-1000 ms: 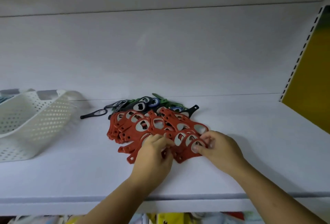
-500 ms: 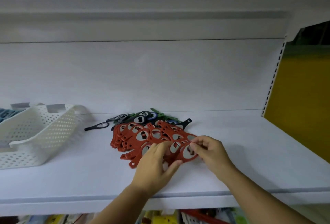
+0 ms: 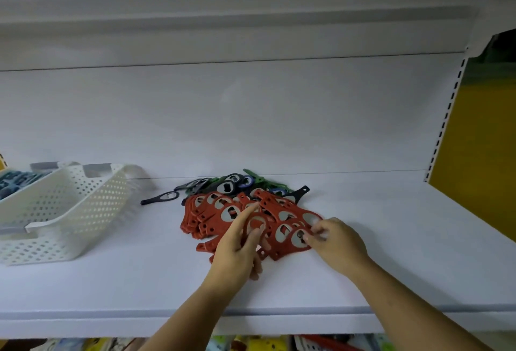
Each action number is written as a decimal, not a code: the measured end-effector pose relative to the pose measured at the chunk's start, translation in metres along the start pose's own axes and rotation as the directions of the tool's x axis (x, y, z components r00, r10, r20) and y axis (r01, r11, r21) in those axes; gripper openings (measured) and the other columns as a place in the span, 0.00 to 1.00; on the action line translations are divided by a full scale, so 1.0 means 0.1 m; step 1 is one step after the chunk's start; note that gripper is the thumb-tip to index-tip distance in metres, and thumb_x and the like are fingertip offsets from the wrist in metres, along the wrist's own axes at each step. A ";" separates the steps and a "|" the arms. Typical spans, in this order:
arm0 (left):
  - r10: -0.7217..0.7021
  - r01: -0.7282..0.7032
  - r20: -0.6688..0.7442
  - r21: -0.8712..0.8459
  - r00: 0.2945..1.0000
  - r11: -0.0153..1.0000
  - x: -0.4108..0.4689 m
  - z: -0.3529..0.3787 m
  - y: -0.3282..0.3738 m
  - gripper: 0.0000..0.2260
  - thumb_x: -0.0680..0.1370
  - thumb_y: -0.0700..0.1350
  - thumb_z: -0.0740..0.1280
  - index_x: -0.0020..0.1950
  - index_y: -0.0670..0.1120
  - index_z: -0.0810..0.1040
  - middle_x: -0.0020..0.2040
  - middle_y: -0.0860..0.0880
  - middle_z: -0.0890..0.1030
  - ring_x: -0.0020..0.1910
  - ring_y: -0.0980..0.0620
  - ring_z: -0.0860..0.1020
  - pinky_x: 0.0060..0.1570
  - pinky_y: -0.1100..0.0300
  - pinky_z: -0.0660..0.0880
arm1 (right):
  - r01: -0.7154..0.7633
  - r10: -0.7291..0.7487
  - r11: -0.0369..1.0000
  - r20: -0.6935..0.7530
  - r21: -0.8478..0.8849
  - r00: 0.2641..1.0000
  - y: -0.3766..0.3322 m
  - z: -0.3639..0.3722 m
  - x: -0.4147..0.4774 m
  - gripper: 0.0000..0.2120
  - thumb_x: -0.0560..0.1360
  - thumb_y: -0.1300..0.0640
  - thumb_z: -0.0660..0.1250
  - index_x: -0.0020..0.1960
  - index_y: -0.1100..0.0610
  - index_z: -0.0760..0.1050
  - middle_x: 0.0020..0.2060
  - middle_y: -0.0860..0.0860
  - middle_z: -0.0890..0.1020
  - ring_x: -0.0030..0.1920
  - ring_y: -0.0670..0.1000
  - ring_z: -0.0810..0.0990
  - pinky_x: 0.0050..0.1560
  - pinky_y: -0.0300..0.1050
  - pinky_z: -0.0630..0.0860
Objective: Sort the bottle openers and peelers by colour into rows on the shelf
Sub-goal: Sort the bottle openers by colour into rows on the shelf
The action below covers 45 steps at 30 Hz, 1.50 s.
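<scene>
On the shelf point(image 3: 405, 253), mid-span: right hand point(image 3: 337, 241) grip was clamped, thumb and fingertips pinching the head of a red opener point(image 3: 290, 241) at the right end of the red pile point(image 3: 212, 211). Left hand point(image 3: 237, 247) grip was apart, fingers straight and laid on the pile just beside it, apparently pinning it.

Reds lay fanned and overlapping, so more a heap than a row. Touching them behind was a mixed heap point(image 3: 229, 185) of green, blue and black pieces. One black piece point(image 3: 160, 198) lay loose to its left. Basket point(image 3: 83, 205) sat well apart, further left.

Read: red row in hand, roughly gathered but not squared. The other colours looked untouched.

Next probably calls for sliding the pinched opener out without dragging its neighbours, left hand holding them down, then laying it in line. Bare shelf to the right gave room.
</scene>
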<state>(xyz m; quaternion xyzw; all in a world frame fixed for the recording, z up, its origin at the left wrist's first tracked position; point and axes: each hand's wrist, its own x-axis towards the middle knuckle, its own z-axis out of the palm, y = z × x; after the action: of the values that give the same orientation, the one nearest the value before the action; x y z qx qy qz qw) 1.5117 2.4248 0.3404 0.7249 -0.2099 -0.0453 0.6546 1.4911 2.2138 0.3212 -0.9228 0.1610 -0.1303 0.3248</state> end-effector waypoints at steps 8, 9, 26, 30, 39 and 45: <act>-0.150 0.172 0.119 -0.207 0.982 0.963 0.08 -0.11 -0.01 0.28 0.78 0.30 0.59 0.65 0.63 0.69 0.40 0.43 0.79 0.38 0.46 0.77 0.41 0.51 0.80 | -0.006 0.030 0.878 -0.041 0.479 0.999 0.08 -0.06 0.00 0.05 0.75 0.58 0.69 0.41 0.57 0.76 0.33 0.47 0.83 0.33 0.47 0.77 0.33 0.35 0.70; -0.153 0.180 0.126 -0.237 0.980 0.955 0.08 -0.11 -0.01 0.26 0.78 0.30 0.59 0.64 0.60 0.70 0.42 0.42 0.79 0.40 0.45 0.78 0.46 0.50 0.80 | -0.004 0.035 0.840 -0.046 0.543 0.998 0.07 -0.10 -0.02 0.04 0.75 0.59 0.69 0.42 0.58 0.77 0.31 0.47 0.83 0.30 0.46 0.76 0.31 0.35 0.69; -0.095 0.148 0.231 -0.225 0.968 0.963 0.11 -0.17 -0.08 0.10 0.80 0.38 0.61 0.60 0.47 0.74 0.39 0.45 0.81 0.29 0.52 0.72 0.27 0.62 0.67 | 0.142 -0.115 0.862 -0.085 0.487 0.990 -0.70 0.08 -0.03 0.06 0.73 0.56 0.71 0.38 0.49 0.80 0.27 0.44 0.80 0.29 0.43 0.79 0.31 0.35 0.74; -0.174 0.237 0.194 -0.374 0.965 0.897 0.16 -0.19 -0.12 0.12 0.81 0.37 0.58 0.62 0.49 0.72 0.39 0.45 0.80 0.28 0.53 0.70 0.28 0.62 0.66 | 0.017 0.019 0.982 -0.185 0.191 0.982 -0.30 -0.02 0.06 0.04 0.74 0.52 0.70 0.43 0.52 0.79 0.37 0.43 0.80 0.42 0.48 0.80 0.41 0.40 0.73; -0.166 0.238 0.195 -0.446 0.967 0.863 0.18 -0.21 -0.11 0.27 0.78 0.30 0.59 0.65 0.61 0.71 0.40 0.43 0.75 0.30 0.51 0.71 0.28 0.60 0.68 | -0.049 0.042 0.992 -0.058 -0.112 0.997 -0.26 0.11 0.00 0.17 0.70 0.37 0.67 0.51 0.46 0.72 0.46 0.41 0.75 0.45 0.44 0.76 0.37 0.38 0.67; -0.171 0.245 0.204 -0.432 0.964 0.868 0.17 -0.19 -0.10 0.19 0.81 0.36 0.57 0.62 0.59 0.70 0.40 0.43 0.78 0.30 0.50 0.72 0.27 0.60 0.68 | -0.052 0.068 0.988 -0.105 0.148 0.992 -0.10 0.14 0.10 0.05 0.72 0.50 0.72 0.41 0.47 0.76 0.41 0.44 0.80 0.42 0.46 0.78 0.41 0.40 0.73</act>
<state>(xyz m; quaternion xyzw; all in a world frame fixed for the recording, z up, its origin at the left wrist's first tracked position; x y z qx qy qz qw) 1.5362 2.4367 0.3367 0.5645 -0.1652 -0.2210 0.7780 1.5071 2.2254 0.3184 -0.8829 0.1967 -0.1824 0.3854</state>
